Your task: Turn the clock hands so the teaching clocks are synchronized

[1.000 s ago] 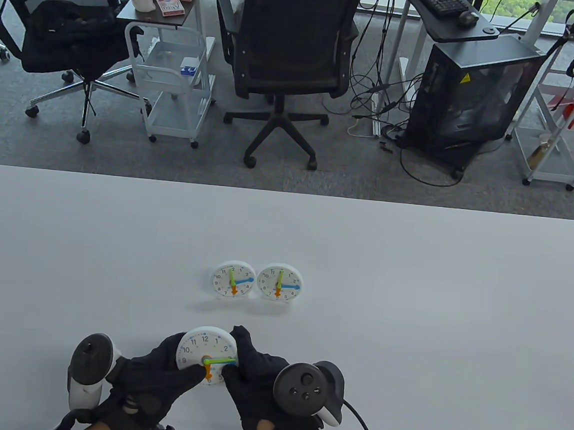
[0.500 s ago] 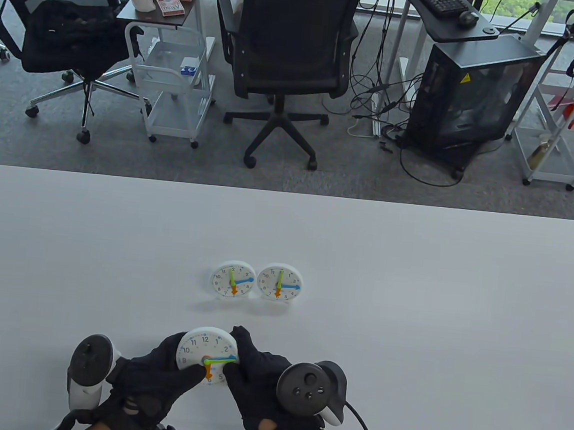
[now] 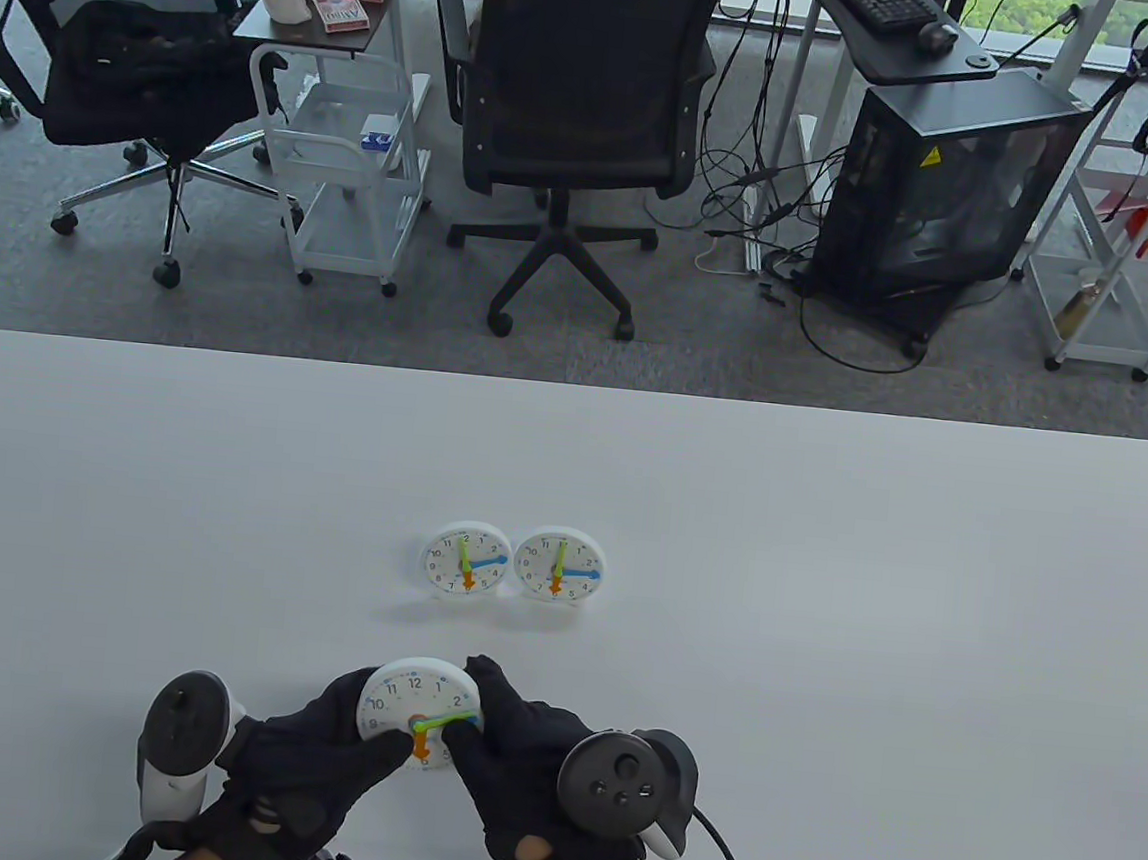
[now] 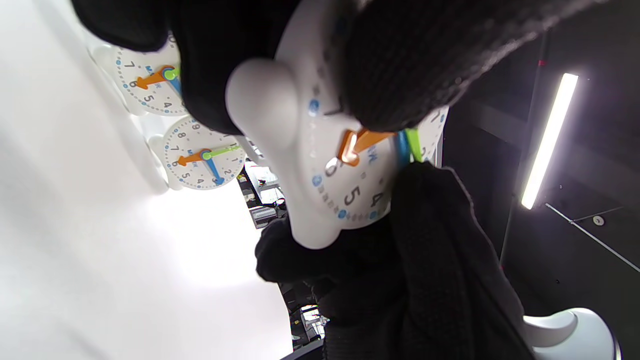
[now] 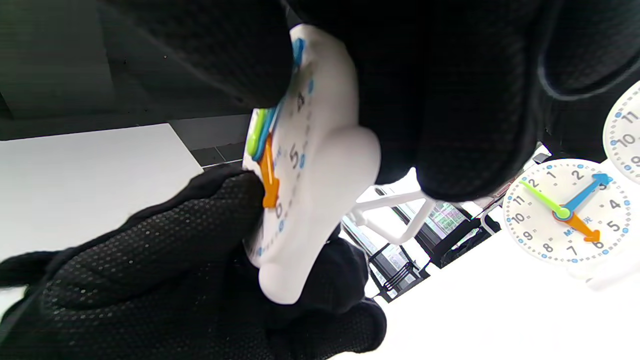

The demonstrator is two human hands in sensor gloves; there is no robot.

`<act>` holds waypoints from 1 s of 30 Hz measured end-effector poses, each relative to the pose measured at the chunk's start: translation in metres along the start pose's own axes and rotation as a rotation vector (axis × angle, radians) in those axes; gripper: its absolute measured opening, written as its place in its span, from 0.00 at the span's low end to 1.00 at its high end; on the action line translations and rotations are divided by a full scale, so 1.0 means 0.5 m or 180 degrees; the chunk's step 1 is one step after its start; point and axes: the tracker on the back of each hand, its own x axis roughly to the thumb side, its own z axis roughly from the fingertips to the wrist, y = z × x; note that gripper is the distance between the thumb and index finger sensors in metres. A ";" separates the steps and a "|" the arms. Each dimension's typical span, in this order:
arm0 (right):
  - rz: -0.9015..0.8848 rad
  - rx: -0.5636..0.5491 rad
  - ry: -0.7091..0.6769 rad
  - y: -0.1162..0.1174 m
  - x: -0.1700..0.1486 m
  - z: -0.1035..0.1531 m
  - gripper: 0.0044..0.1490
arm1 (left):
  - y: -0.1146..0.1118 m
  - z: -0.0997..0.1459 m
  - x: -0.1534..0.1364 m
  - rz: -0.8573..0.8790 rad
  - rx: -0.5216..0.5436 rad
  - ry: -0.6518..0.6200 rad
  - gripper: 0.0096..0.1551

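Observation:
A white teaching clock (image 3: 407, 694) is held upright at the table's near edge by both hands. My left hand (image 3: 372, 726) grips its left side, thumb on the lower face. My right hand (image 3: 469, 710) grips its right edge, with the thumb pressing on the green hand (image 3: 438, 721) near the 3. A blue hand lies just under the green one, and the orange hand (image 3: 421, 746) points to 6. The clock also shows in the left wrist view (image 4: 320, 150) and the right wrist view (image 5: 325, 165). Two reference clocks (image 3: 467, 561) (image 3: 559, 564) stand mid-table, showing green near 12, blue near 3 and orange at 6.
The white table (image 3: 823, 572) carries only the clocks. Beyond its far edge stand office chairs (image 3: 573, 99), a white cart (image 3: 347, 159) and a black computer case (image 3: 936, 191). A cable (image 3: 727, 855) trails from the right tracker.
My right thumb has slid left onto the clock face and tipped the green hand slightly upward from level. The held clock has shifted a little to the right. The two far clocks are unchanged.

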 end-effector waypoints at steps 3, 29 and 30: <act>-0.0007 -0.0004 0.0019 -0.001 -0.001 0.001 0.42 | -0.001 0.000 0.001 -0.0052 0.0007 -0.0024 0.35; 0.0072 -0.0066 0.0181 -0.005 -0.005 0.002 0.43 | -0.012 0.000 0.001 -0.0432 -0.0053 -0.0127 0.33; 0.0076 -0.0072 0.0182 -0.005 -0.005 0.003 0.43 | -0.013 0.000 0.002 -0.0440 -0.0054 -0.0133 0.33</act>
